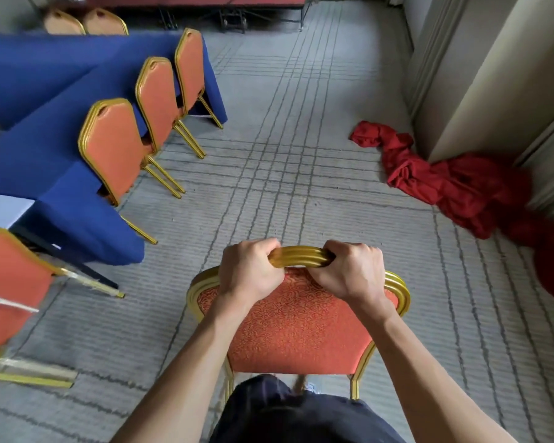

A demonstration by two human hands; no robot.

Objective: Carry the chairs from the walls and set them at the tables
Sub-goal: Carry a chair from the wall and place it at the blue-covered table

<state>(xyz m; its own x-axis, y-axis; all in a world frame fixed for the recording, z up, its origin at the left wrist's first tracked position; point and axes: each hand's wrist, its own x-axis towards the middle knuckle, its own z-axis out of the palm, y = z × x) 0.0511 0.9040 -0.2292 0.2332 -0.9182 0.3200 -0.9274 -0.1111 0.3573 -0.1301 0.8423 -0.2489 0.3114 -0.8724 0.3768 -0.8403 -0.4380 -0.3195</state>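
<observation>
Both hands grip a chair (298,324) by its gold rail (301,255) in the aisle of a function room. The left hand (250,270) and right hand (352,273) are each clenched round the rail, close together at its middle, knuckles up. The chair is right in front of the person's legs on the grey carpet (301,139), its back to the camera, well apart from the blue-draped tables (45,148) to the left.

Three chairs (112,145) already line the table edge, and a fourth (7,282) stands nearest on the left. The likely job now is to carry this one to an open place along that edge. Spreading the hands wider on the rail would probably stop it swinging. It should be raised enough for its legs to clear the carpet, turned to face the table, and kept off the hanging cloth.

A red cloth (454,187) lies crumpled by the wall (493,75) on the right and could trip a foot if the route drifts that way.

The carried chair's seat and front legs are hidden behind its back, so it cannot be told whether it is off the floor. A gold leg (138,231) shows beneath the blue cloth, but what it belongs to is unclear. The fourth chair is blurred and cut off by the frame.
</observation>
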